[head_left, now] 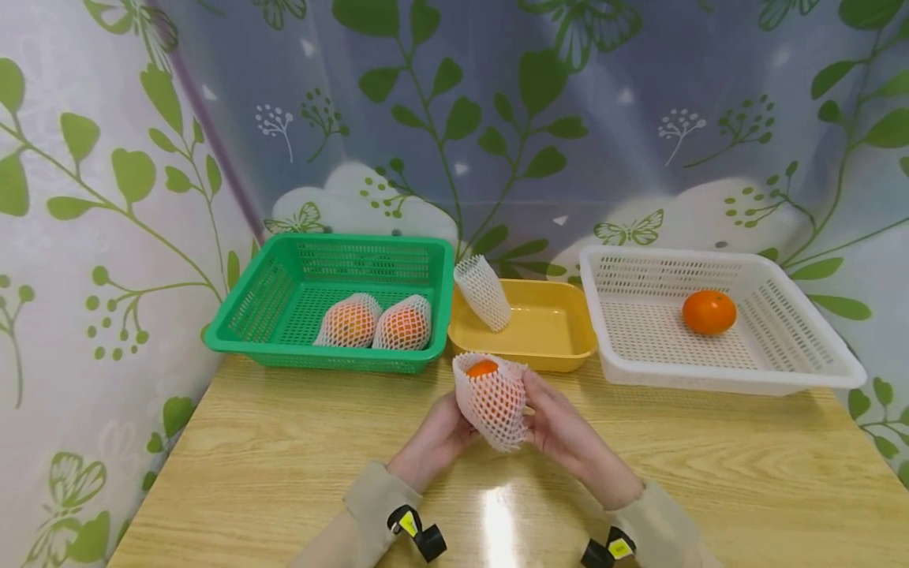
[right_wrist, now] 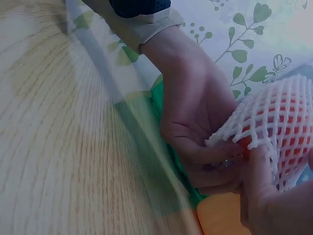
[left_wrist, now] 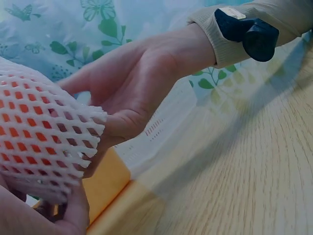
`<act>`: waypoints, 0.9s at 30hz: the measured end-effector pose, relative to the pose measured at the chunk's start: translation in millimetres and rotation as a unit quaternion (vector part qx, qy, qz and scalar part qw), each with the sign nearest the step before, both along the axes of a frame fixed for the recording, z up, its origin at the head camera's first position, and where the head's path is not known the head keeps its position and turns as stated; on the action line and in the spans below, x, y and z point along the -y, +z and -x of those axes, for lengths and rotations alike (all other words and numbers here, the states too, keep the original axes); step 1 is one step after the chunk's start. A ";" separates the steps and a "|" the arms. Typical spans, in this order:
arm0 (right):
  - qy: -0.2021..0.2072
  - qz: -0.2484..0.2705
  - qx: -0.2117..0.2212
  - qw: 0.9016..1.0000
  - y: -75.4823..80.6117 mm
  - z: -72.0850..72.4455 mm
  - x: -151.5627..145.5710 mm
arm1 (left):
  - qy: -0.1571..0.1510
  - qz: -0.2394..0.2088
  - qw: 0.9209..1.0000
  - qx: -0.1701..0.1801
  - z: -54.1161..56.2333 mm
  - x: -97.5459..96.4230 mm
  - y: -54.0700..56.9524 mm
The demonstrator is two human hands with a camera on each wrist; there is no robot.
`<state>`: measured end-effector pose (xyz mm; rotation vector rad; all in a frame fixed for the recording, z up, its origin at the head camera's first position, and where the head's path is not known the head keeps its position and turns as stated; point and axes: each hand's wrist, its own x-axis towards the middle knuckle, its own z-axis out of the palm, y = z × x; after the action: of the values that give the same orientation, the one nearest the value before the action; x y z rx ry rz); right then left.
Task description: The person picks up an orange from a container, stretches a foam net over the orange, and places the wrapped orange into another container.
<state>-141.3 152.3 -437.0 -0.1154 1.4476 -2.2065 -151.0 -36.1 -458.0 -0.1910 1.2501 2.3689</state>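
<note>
Both hands hold an orange (head_left: 483,368) in a white foam net sleeve (head_left: 497,406), over the table just in front of the yellow tray. My left hand (head_left: 439,434) grips it from the left side. From the other side, my right hand (head_left: 564,430) pinches the net near its edge. In the left wrist view, the sleeve's cut end (left_wrist: 90,142) lies at the right hand's fingers, with orange skin showing through the mesh. The right wrist view has the left hand (right_wrist: 195,132) at the net's edge, where a bit of bare fruit peeks out.
A green basket (head_left: 327,359) at the left holds two netted fruits (head_left: 348,322). In the middle, an empty foam sleeve (head_left: 484,293) leans in the yellow tray (head_left: 547,312). One bare orange (head_left: 708,312) sits in the white basket (head_left: 731,379) at right. Patterned curtain hangs behind.
</note>
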 end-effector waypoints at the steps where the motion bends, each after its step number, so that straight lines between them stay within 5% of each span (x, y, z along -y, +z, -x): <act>1: -0.018 -0.008 0.003 1.000 0.5 -0.5 0.8 | -0.005 -0.004 1.000 0.006 0.4 -0.2 0.6; 6: -0.089 -0.056 0.016 0.994 3.1 -1.8 4.4 | -0.014 -0.021 0.999 0.029 0.6 -0.5 3.2; 12: -0.104 -0.094 0.007 0.990 3.2 -0.2 5.9 | -0.021 -0.036 0.998 0.037 0.8 0.1 3.0; 16: -0.111 -0.147 -0.076 0.980 3.0 2.0 2.9 | -0.021 -0.039 0.998 0.039 2.2 1.5 4.6; 22: -0.050 -0.223 -0.260 0.938 3.2 1.3 -2.1 | -0.017 -0.032 0.999 0.032 2.3 1.6 6.3; 27: -0.042 -0.238 -0.265 0.934 4.0 -0.4 -1.8 | -0.034 0.008 0.999 0.005 1.6 2.2 6.0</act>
<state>-141.0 154.1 -433.0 -0.5199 2.2786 -1.8952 -152.5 -38.3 -451.9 -0.1623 1.2517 2.2990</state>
